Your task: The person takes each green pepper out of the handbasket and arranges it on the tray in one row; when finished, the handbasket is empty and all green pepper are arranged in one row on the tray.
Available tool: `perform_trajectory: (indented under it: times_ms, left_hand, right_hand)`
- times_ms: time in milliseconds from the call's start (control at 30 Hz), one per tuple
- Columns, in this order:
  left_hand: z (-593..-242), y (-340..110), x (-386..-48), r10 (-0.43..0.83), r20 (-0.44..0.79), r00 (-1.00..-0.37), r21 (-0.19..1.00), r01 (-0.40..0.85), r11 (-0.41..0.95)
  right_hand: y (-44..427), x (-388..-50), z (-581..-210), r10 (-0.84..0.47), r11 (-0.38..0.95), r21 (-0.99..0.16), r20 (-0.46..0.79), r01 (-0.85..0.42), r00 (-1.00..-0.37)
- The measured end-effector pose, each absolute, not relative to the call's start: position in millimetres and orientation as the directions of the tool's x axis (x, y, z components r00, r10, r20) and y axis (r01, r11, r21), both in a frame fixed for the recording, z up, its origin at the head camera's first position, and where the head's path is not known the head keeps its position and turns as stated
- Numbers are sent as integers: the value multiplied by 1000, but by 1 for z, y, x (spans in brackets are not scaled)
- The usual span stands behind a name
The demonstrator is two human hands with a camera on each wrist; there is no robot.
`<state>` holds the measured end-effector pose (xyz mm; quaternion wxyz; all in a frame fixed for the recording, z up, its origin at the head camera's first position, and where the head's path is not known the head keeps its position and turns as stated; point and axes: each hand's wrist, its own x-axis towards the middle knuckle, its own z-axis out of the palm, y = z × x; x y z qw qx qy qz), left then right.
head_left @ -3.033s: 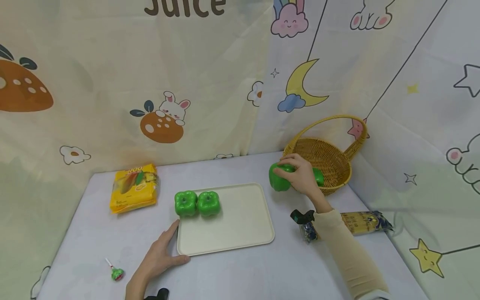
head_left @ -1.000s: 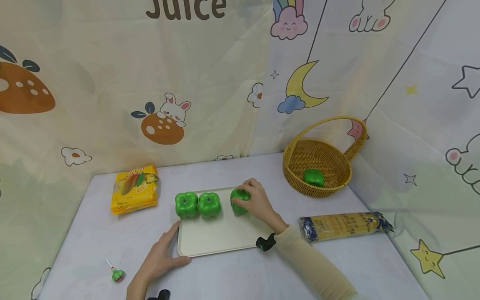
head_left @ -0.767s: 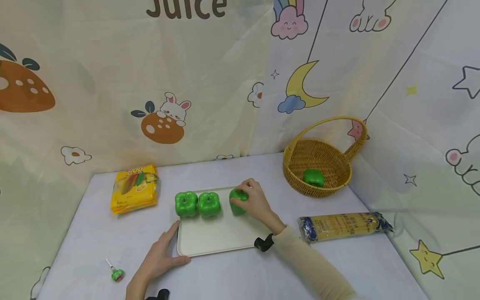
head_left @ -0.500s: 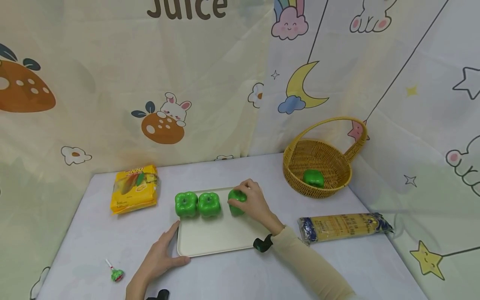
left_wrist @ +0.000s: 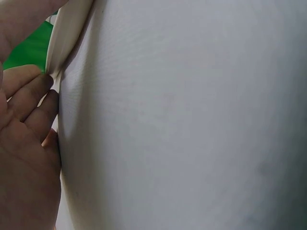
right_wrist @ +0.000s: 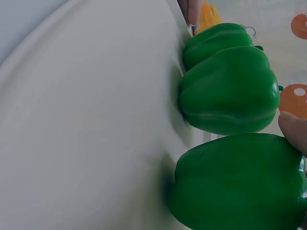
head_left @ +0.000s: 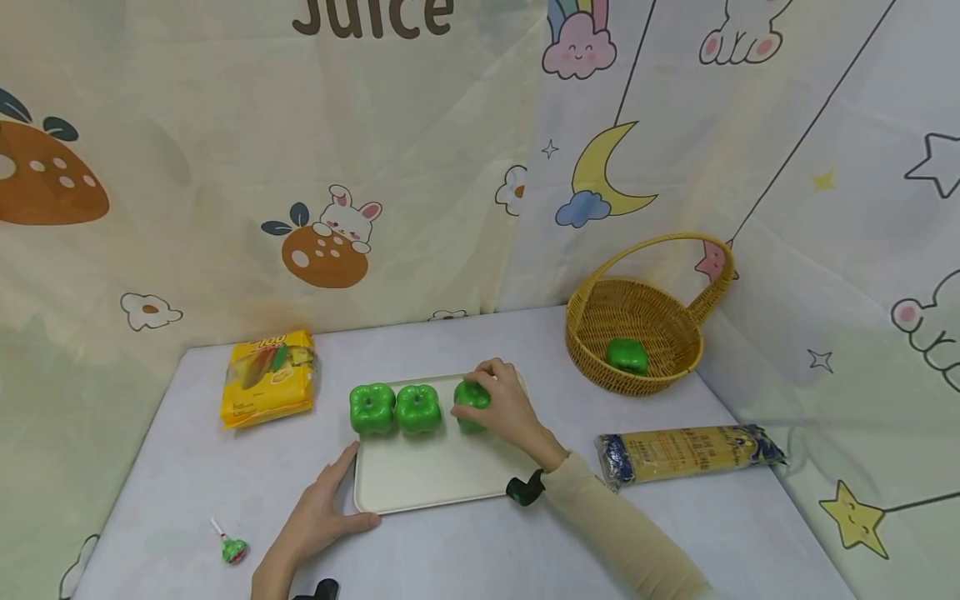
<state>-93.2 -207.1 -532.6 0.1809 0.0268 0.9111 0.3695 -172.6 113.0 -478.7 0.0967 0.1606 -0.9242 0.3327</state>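
"Where are we finding the right pepper?"

"We are seeing it by the far edge of the tray, right of that edge's middle. The right hand is holding it, thumb and fingers curving round its upper part. We are not managing to tell whether its base is touching the tray."

"And what are we seeing beside it?"

"The middle pepper is standing to its left, with a gap between them, and the left pepper is standing close beside that one, at the tray's far left corner. We are seeing both of them stem up."

"How is the left hand lying?"

"It is spreading wide, fingers reaching along the tray's left edge, thumb resting by the near left corner."

"What are we noticing farther out?"

"On the table, a wicker basket is standing by the far right corner, the basket pepper lying inside. A long yellow packet is lying near the right edge, a square yellow packet is lying at the far left corner, and a green-wrapped lollipop is lying towards the left edge. Behind the far edge we are seeing a printed backdrop hanging."
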Motion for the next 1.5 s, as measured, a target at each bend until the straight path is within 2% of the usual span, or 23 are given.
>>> perform_trajectory:
  times_ms: [400,733,1500]
  left_hand:
    - [-536,-208,-94,175,-305,-936,679,-86,729]
    - [-536,-207,-94,174,-298,-939,679,-81,729]
    - [-534,-207,-94,171,-314,-934,671,-90,736]
  right_hand:
    - [108,-173,-482,-248,703,-632,213,-326,-945]
    - [105,-174,-488,-284,589,-741,183,-322,-941]
    - [107,-183,-501,-359,557,-751,167,-354,-918]
